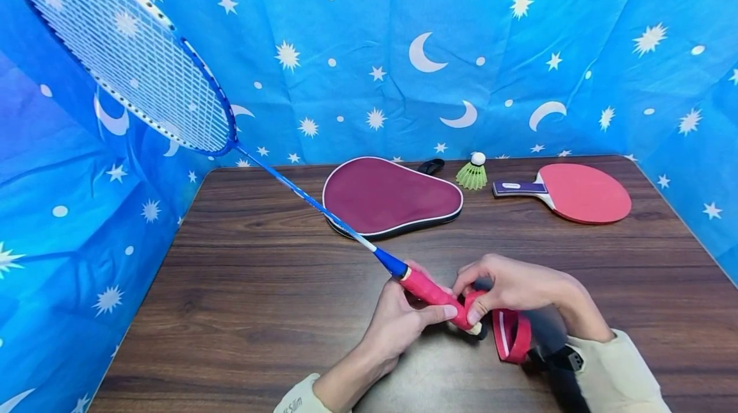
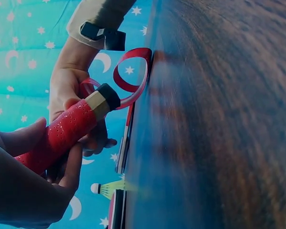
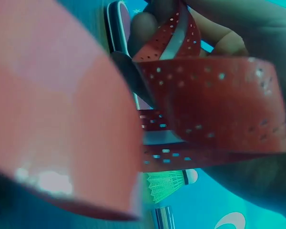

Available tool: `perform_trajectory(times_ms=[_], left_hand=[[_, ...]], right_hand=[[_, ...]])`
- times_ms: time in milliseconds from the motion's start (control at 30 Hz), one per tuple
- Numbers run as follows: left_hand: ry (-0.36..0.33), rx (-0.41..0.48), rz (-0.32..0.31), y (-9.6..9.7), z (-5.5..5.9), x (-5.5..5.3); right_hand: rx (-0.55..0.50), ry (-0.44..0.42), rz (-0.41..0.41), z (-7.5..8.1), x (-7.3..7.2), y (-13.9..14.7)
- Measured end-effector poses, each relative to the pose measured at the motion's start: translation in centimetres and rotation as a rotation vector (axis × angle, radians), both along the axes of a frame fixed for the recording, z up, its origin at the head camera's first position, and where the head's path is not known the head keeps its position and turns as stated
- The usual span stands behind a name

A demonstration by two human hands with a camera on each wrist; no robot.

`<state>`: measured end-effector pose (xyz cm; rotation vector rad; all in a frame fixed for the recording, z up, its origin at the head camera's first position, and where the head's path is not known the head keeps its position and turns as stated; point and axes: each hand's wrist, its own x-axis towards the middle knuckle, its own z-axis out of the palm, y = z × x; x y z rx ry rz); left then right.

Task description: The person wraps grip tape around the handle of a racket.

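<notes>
My left hand [image 1: 398, 323] holds the badminton racket [image 1: 392, 262] by its handle, thumb along the near side. Red perforated grip tape [image 1: 426, 288] covers most of the handle. A short pale stretch of bare handle [image 2: 97, 104] shows before the black butt cap [image 2: 109, 95]. Close to that end, my right hand [image 1: 519, 282] pinches the tape between thumb and fingers. From there the loose length [image 3: 219, 100] hangs in loops with a pale strip along its inner face. The racket's strung head [image 1: 132, 48] points up to the far left, off the table.
Behind my hands lies a maroon paddle case [image 1: 392, 195] on the wooden table [image 1: 242, 310]. A green shuttlecock [image 1: 472, 173] stands at the back, beside a red table tennis paddle [image 1: 588, 194]. A blue star-patterned cloth [image 1: 357, 29] hangs around the table.
</notes>
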<state>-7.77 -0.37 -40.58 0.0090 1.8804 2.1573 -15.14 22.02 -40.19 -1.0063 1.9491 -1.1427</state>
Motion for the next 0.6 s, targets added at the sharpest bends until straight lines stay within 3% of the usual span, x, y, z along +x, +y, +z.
perform_trajectory(times_ms=[200,500,600], left_hand=[[-0.032,0.036,-0.002,0.14,-0.13,0.21],[-0.033,0.095,-0.029,0.42,-0.26,0.39],[-0.029,0.105,-0.025,0.52,-0.25,0.43]], right_hand=[[-0.016,0.004,0.015,-0.19,-0.01,-0.15],[-0.055,-0.113,0.129,-0.72,0.04,-0.28],[-0.037,-0.124,0.114,-0.71,0.07,-0.34]])
